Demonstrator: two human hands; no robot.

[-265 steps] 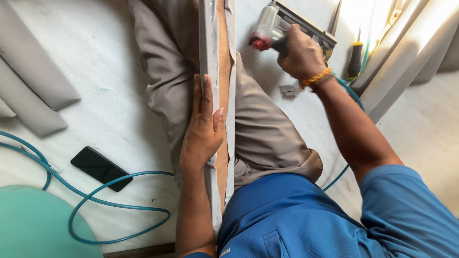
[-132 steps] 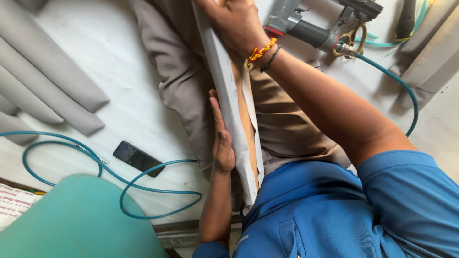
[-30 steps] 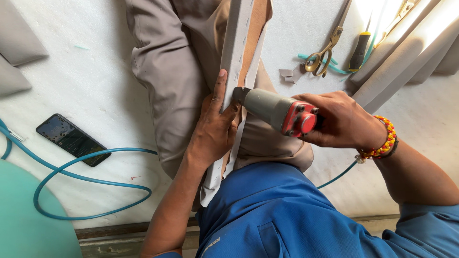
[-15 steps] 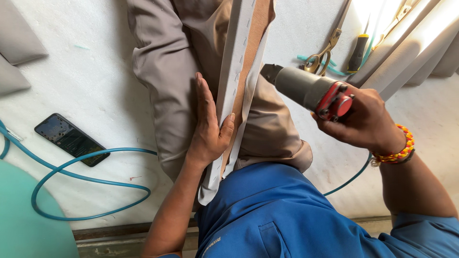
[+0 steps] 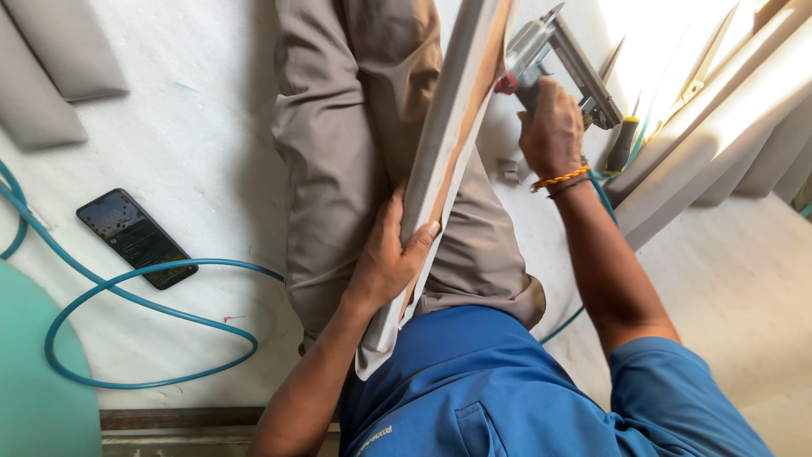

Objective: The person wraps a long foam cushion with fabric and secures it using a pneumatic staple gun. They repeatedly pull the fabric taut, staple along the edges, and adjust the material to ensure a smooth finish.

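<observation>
My left hand (image 5: pixel 387 262) sits closest to me, fingers curled and clamped around the edge of the long fabric-covered board (image 5: pixel 448 144), which lies along my lap and runs away from me past my fingertips. Just beyond and to the right of that, my right hand (image 5: pixel 551 129) is wrapped tight on the grip of the air stapler (image 5: pixel 550 46), its nose touching the board's right edge. Out to the left of my left hand, the blue air hose (image 5: pixel 144 279) loops on the floor beside a dark phone (image 5: pixel 135 238)
</observation>
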